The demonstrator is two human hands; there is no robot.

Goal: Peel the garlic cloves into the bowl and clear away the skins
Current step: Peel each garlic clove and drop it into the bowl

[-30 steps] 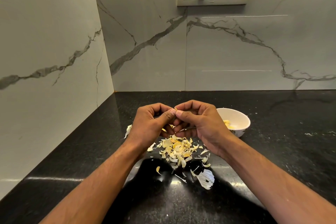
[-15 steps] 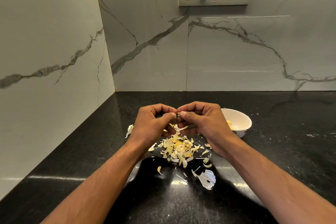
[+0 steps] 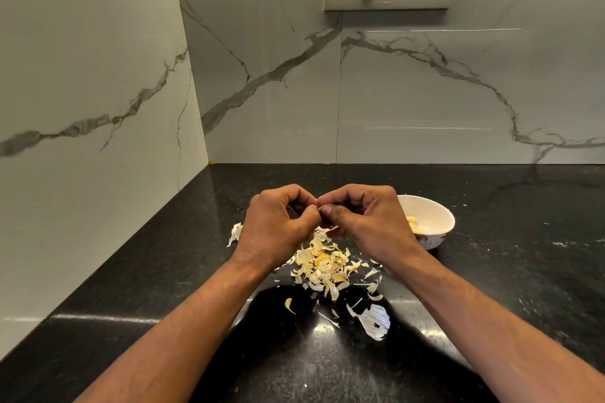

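Pinching a small, mostly hidden garlic clove (image 3: 318, 206) between curled fingertips, the left hand (image 3: 278, 226) and right hand (image 3: 366, 219) meet above a pile of pale yellow papery skins (image 3: 324, 267) on the black speckled stone counter (image 3: 163, 271). Right of them, touching neither, sits a white round ceramic bowl (image 3: 435, 222) holding peeled cloves.

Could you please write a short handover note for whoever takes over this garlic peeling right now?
Left hand and right hand both pinch one garlic clove, mostly hidden between the fingertips, above the skins heaped on the counter.
The bowl, beside the right hand, holds some peeled cloves.
Left: finish this clove, drop it in the bowl, clear away the skins.
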